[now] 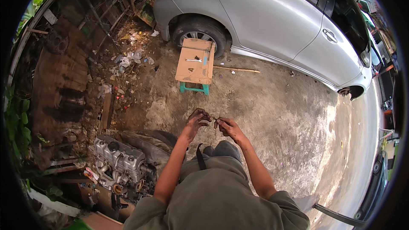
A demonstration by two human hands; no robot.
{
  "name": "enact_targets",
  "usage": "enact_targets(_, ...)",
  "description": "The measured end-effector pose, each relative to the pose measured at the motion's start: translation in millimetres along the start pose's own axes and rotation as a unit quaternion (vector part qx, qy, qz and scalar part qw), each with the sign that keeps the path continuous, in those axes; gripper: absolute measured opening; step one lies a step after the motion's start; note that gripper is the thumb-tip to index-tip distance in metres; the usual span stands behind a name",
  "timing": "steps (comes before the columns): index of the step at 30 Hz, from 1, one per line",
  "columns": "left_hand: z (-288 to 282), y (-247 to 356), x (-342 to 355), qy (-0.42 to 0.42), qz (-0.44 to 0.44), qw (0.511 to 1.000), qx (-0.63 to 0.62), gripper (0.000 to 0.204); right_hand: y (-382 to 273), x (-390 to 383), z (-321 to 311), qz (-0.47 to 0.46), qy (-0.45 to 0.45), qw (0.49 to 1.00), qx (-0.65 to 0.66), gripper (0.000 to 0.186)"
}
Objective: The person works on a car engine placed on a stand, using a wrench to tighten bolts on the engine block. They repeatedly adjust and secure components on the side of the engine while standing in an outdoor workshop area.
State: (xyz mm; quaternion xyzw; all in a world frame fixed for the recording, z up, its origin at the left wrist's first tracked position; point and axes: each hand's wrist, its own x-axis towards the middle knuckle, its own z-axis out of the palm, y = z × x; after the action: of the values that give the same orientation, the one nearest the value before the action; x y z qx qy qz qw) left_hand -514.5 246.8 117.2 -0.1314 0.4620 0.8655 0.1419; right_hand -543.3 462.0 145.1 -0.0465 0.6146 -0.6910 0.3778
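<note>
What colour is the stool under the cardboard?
The stool is teal green; head view shows it.

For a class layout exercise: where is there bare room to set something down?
Widest: the concrete floor right of the right hand, bordered by the silver car beyond. A smaller patch lies between the left hand and the green stool. Crowded: the left side, with litter and an engine; the cardboard on the stool bears a wrench and small dark pieces.

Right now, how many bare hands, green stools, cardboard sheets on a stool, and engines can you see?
Bare hands: 2, left hand and right hand
Green stool: 1
Cardboard sheet: 1
Engine: 1
Total: 5
</note>
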Motion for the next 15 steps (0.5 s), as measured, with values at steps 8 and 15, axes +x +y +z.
enact_targets(8, -37, 18, 91, 0.221, 0.091, 0.942, 0.237, 0.018, -21, 153, -68, 0.011, -0.01, 1.0, -0.028, 0.038)
enact_targets(15, -68, 34, 161, 0.311, 0.032, 0.948, 0.061, 0.02, -7, 312, -117, 0.029, -0.042, 0.987, -0.155, 0.049)
